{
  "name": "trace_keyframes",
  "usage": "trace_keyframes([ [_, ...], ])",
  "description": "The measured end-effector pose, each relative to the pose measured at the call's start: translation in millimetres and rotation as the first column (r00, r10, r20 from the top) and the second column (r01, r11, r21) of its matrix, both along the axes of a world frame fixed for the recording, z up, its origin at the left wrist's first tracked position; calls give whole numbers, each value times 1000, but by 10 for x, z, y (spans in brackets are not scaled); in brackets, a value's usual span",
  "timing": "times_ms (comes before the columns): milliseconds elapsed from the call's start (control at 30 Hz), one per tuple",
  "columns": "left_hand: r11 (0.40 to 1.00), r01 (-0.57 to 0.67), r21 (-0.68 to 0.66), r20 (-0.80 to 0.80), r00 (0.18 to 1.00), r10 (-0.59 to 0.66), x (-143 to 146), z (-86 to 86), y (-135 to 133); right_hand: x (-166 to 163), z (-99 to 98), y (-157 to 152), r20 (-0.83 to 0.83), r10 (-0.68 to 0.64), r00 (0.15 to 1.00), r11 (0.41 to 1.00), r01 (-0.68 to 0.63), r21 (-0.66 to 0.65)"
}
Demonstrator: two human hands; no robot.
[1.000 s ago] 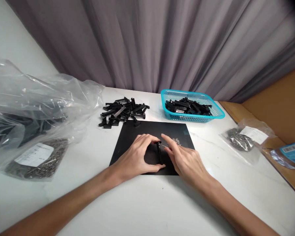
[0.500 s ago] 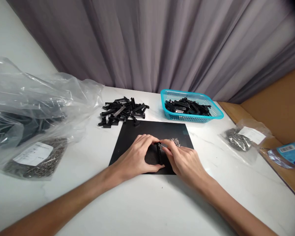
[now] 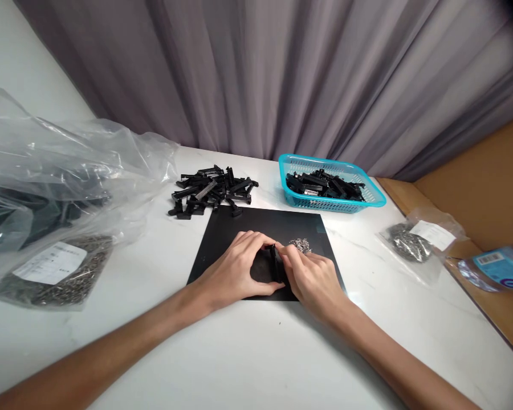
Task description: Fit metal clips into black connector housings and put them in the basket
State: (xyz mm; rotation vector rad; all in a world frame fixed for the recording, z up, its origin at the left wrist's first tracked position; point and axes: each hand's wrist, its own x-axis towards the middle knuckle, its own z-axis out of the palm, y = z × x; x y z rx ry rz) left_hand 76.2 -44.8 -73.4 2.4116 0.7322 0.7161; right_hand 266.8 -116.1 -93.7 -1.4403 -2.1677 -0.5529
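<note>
Over the black mat (image 3: 222, 233), my left hand (image 3: 235, 265) grips a slim black plastic part (image 3: 275, 265) by its two ends, thumb at the near end and fingers at the far end. My right hand (image 3: 310, 276) is closed at the part's right side, with its thumb and forefinger pinched against the upper portion. Whatever may be between those fingertips is hidden or too small to make out. Just beyond my right hand lies a small heap of shiny metal pieces (image 3: 300, 245) on the mat.
A pile of black plastic parts (image 3: 214, 191) lies behind the mat. To its right stands a blue basket (image 3: 333, 205) holding more of them. Labelled bags of metal pieces sit left (image 3: 64, 279) and right (image 3: 410, 245). A large clear plastic bag (image 3: 68, 154) fills the far left.
My right hand has curled in closer to the black part, its fingertips lower on the right side. My left hand keeps its hold. The whole view has shifted slightly.
</note>
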Motion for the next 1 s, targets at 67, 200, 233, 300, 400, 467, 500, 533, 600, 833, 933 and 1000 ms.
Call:
trace_keyframes([
  [67, 1000, -5, 14, 8, 1000, 5, 10, -10, 4, -10, -5, 1, -2, -9, 1000, 1000, 9, -20],
  [200, 999, -30, 30, 19, 999, 30, 44, -9, 5, -23, -23, -4, 26, -18, 1000, 995, 20, -96],
  [233, 999, -35, 27, 19, 999, 35, 53, -5, 4, -26, -29, -8, 35, -15, 999, 993, 19, -112],
  [300, 999, -38, 13, 25, 999, 38, 67, 1, 3, -31, -45, -18, 46, -10, 999, 991, 16, -136],
  [400, 1000, -30, -5, 51, 998, 30, 71, -1, 7, -14, -73, -24, 33, -5, 999, 989, 10, -150],
  [467, 999, -46, -22, 54, 997, 47, 59, -7, 12, 32, -85, -16, -21, -19, 1000, 992, 16, -126],
  [500, 997, -69, -39, 51, 996, 71, 49, -10, 13, 64, -86, -11, -68, -44, 997, 994, 37, -105],
  [533, 994, -96, -57, 48, 994, 99, 38, -12, 14, 98, -83, -6, -130, -87, 988, 993, 76, -87],
  [600, 988, -130, -81, 44, 990, 133, 16, -10, 13, 149, -62, -6, -257, -178, 950, 983, 160, -89],
  [833, 987, -92, -131, 261, 957, 123, -2, 25, 8, 44, 57, -81, -527, -81, 846, 954, -87, -287],
  [933, 962, -29, -270, 371, 919, 132, 12, 10, 5, 26, 62, -93, -630, -82, 772, 928, -171, -330],
  [1000, 954, -3, -300, 393, 911, 126, 24, -12, -6, 32, 55, -95, -672, -89, 735, 918, -201, -341],
])
